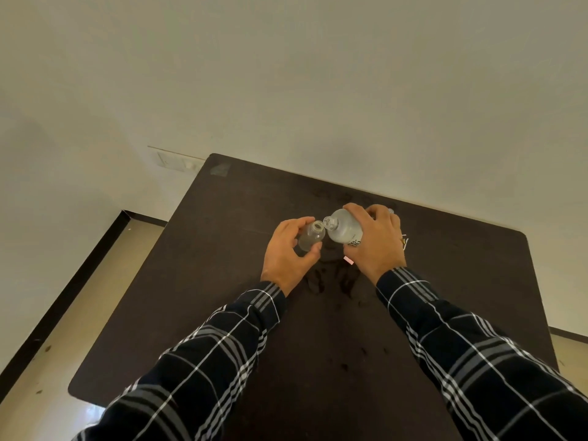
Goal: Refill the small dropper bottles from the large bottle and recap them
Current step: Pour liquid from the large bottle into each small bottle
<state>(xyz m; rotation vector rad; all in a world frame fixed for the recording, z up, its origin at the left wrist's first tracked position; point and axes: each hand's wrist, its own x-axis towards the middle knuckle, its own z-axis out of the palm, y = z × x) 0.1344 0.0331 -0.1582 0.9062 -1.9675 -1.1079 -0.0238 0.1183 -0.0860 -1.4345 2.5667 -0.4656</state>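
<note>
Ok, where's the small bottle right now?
Head view, at the table centre: the left hand grips the small bottle, uncapped, its mouth beside the neck of the large bottle tilted in the right hand.

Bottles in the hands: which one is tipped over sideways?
The large bottle in the right hand. It leans with its neck toward the open mouth of the small bottle, which the left hand holds nearly upright.

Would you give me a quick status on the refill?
Left hand grips small bottle, uncapped. Right hand tilts large bottle, mouths close. Nothing between.
</note>
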